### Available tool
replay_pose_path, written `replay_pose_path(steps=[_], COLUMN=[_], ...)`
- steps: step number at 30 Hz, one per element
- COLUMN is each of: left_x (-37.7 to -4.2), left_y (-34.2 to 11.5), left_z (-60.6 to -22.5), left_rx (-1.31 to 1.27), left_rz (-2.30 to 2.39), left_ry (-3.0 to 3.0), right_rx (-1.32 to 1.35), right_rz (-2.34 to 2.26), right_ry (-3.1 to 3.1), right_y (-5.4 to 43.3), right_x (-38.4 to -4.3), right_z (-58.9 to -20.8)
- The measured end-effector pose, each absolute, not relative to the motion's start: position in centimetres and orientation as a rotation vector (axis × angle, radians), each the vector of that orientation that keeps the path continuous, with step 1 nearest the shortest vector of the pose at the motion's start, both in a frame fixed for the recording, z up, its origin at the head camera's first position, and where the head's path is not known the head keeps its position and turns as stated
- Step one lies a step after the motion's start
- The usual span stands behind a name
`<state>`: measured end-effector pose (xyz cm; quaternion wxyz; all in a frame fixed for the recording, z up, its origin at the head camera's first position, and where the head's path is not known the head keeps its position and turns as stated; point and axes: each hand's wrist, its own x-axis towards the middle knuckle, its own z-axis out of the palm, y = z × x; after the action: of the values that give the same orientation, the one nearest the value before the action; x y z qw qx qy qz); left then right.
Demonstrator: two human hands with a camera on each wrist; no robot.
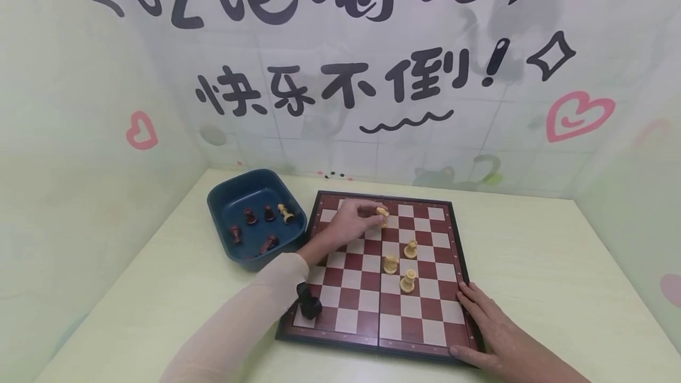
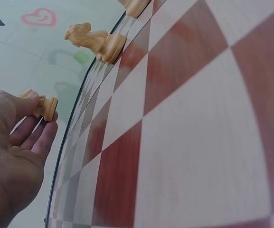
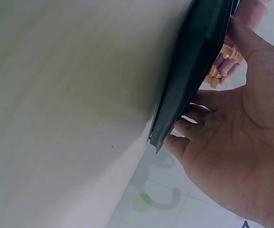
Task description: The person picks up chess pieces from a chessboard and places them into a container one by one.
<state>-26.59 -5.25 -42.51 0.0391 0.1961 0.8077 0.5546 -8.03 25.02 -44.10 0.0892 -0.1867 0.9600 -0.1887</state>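
Observation:
Over the far middle of the chessboard, my left hand pinches a cream chess piece between thumb and fingers. In the left wrist view the base of the held chess piece shows below the thumb, while its top is mostly hidden. Nearer on the board stand a cream knight, another cream piece and a rook-like cream piece. My right hand rests at the board's near right corner, fingers along the right edge and thumb by the front edge.
A dark blue tray left of the board contains several dark red pieces and one cream piece. A small black device sits at my left wrist, above the board's near left corner. A printed wall rises behind the pale table.

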Motion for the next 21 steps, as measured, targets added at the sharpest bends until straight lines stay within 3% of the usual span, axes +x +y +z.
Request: replay_pose_path(steps=[21], left_x=[-26.5], left_y=[-7.6], left_z=[-41.1], left_rx=[0.515], left_rz=[1.798], left_ry=[2.424], right_rx=[-0.621], right_rz=[-0.541], right_ry=[2.898], right_y=[25.1], right_x=[-7.9], right_z=[-44.2])
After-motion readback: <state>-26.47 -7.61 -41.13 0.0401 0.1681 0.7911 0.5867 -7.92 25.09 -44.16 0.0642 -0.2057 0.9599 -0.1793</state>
